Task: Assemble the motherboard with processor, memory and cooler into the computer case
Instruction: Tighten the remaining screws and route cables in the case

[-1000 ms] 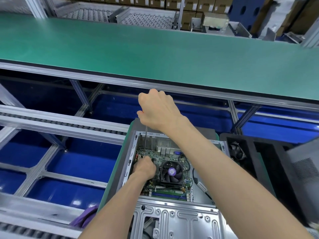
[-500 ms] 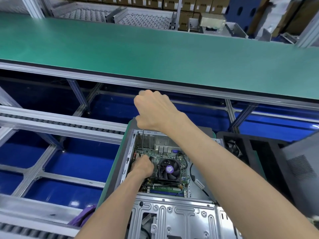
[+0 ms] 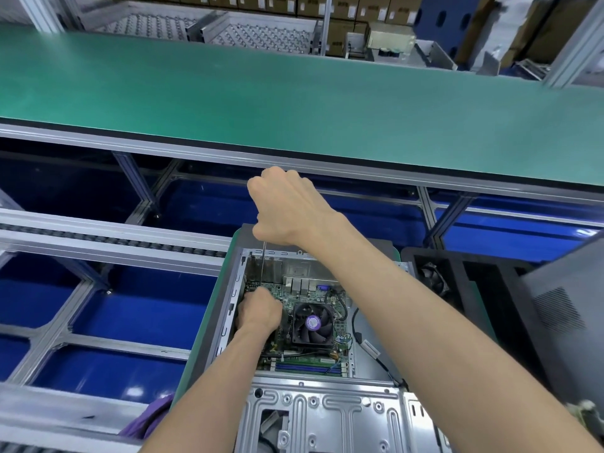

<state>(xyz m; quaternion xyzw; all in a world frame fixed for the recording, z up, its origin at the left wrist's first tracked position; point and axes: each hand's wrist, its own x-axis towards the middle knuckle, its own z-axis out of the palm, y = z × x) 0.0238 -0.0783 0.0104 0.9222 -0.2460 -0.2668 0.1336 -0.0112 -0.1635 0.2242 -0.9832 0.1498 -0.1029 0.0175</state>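
head view. motherboard (image 3: 294, 308) already lies inside the open computer case (image 3: 323, 407), cooler (image 3: 311, 323) mounted on it with its purple hub label showing, memory sticks (image 3: 307, 367) seated along the board's near edge. processor not visible, presumably under the cooler. what looks left: fastening the board down, and the loose cables (image 3: 369, 348) to the cooler's right.

right hand (image 3: 287, 210) fisted high above the case's far end, fingers curled round the top of a screwdriver; handle hidden in the fist, only the thin shaft (image 3: 263, 266) shows, dropping straight down from the fist to the board's far-left corner.

left hand (image 3: 260, 310) down at the shaft's tip, fingers curled in on the board, just left of the cooler. looks like steadying the tip or a screw; whether it pinches anything, cannot tell.

board sits directly below the right fist, under the left hand.
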